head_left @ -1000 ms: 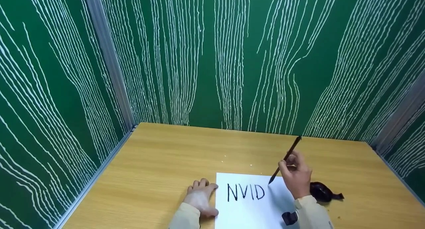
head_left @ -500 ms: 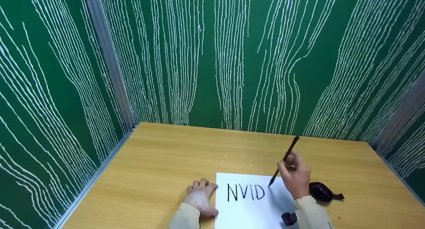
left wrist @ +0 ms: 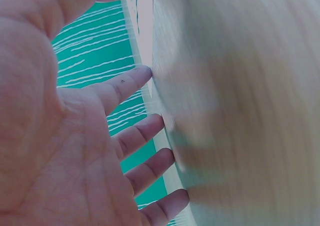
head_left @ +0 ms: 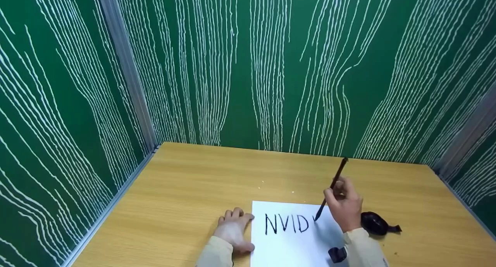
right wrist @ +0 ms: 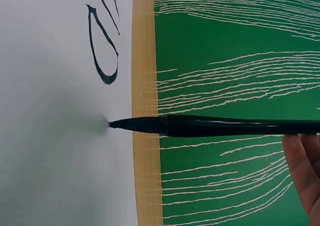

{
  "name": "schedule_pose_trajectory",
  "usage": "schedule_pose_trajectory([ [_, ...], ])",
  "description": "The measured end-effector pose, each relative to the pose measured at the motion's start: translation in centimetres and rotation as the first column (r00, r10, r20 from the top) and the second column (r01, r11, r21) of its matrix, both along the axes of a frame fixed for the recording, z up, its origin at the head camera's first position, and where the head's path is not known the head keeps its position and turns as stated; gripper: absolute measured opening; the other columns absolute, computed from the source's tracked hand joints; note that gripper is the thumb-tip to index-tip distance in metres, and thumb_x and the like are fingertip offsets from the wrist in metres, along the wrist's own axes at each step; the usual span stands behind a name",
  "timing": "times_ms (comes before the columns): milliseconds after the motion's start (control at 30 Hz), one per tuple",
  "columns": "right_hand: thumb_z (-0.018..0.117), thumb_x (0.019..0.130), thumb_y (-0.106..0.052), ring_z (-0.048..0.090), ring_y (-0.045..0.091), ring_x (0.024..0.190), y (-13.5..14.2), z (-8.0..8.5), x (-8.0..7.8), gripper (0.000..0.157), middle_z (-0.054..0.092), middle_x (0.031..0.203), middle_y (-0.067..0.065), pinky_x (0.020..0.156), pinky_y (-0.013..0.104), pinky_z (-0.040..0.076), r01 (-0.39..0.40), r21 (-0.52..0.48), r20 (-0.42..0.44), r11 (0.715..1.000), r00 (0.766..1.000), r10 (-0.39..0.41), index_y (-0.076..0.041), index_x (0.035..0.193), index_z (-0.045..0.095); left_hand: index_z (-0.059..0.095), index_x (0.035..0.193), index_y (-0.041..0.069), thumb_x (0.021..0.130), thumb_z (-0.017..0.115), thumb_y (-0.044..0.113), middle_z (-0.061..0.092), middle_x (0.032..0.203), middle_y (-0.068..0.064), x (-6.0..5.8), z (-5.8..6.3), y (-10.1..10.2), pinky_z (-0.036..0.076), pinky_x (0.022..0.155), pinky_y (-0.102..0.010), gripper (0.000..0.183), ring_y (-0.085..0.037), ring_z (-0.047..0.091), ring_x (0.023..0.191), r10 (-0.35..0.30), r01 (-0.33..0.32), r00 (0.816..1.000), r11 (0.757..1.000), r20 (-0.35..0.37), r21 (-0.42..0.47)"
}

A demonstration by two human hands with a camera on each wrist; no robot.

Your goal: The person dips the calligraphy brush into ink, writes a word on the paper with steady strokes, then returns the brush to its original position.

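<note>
My right hand [head_left: 345,207] pinches a dark, slim writing brush [head_left: 334,183], held aslant with its upper end leaning right. In the right wrist view the pointed black tip of the brush [right wrist: 135,123] meets the white paper [right wrist: 45,151]. Black letters "NVID" [head_left: 286,224] run across the sheet's upper part, and a short dark stroke lies at the tip. My left hand [head_left: 233,230] rests at the paper's left edge, fingers spread; the left wrist view shows its fingertips [left wrist: 167,158] touching the tabletop.
A glossy black oval object [head_left: 374,223] with a narrow tail lies right of my right hand. Beside the right cuff is a small black block [head_left: 337,255]. Green walls [head_left: 240,104] with wavy white lines enclose the wooden table [head_left: 186,181]. Small pale specks dot the wood.
The brush tip has moved slightly down the paper, leaving a short dark stroke right of the D. My right hand has shifted slightly left; my left hand stays put.
</note>
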State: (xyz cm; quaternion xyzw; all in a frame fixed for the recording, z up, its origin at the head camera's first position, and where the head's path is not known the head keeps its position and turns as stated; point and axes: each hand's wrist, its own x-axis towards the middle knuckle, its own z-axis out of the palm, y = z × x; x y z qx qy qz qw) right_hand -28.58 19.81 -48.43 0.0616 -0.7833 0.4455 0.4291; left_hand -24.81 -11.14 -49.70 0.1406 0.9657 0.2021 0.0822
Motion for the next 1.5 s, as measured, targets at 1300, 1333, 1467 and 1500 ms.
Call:
schedule_pose_trajectory([
  [1300,0.063,0.079,0.018,0.051,-0.008,0.064,1.0,0.8,0.0,0.023,0.059,0.073,-0.016,0.061,0.006,0.043,0.005,-0.106,-0.188,0.994,0.982,-0.025,0.007,0.098,0.068,0.059,0.144,0.019,0.063,0.085,0.035,0.053,0.14,-0.013,-0.3,-0.7,-0.2,0.04,0.104,-0.055,0.087,-0.033,0.046,0.121,-0.006,0.006,1.0,0.999,-0.002,0.039],
  [1333,0.063,0.079,0.018,0.05,-0.008,0.065,1.1,0.8,0.0,0.023,0.059,0.074,-0.015,0.061,0.006,0.042,0.012,-0.108,-0.192,0.994,0.981,-0.033,0.007,0.099,0.068,0.059,0.144,0.019,0.063,0.085,0.034,0.052,0.141,-0.013,-0.2,-0.5,-0.3,0.04,0.104,-0.055,0.087,-0.033,0.046,0.121,-0.007,0.007,1.0,0.999,0.001,0.038],
  [1467,0.064,0.081,0.017,0.051,-0.007,0.068,1.3,0.6,-0.1,0.023,0.059,0.076,-0.015,0.064,0.005,0.044,0.029,-0.111,-0.157,0.993,0.987,-0.046,0.006,0.101,0.068,0.059,0.144,0.016,0.063,0.085,0.034,0.052,0.142,-0.014,0.0,-0.1,-0.2,0.04,0.104,-0.054,0.087,-0.032,0.046,0.12,-0.011,0.011,1.0,0.999,0.001,0.043],
  [1500,0.064,0.081,0.018,0.052,-0.007,0.068,1.3,0.6,-0.1,0.023,0.059,0.076,-0.016,0.064,0.005,0.045,0.031,-0.11,-0.142,0.993,0.989,-0.047,0.007,0.101,0.067,0.059,0.144,0.016,0.063,0.085,0.034,0.052,0.142,-0.014,0.1,-0.1,-0.2,0.04,0.104,-0.054,0.087,-0.032,0.047,0.12,-0.01,0.01,1.0,0.999,0.001,0.039],
])
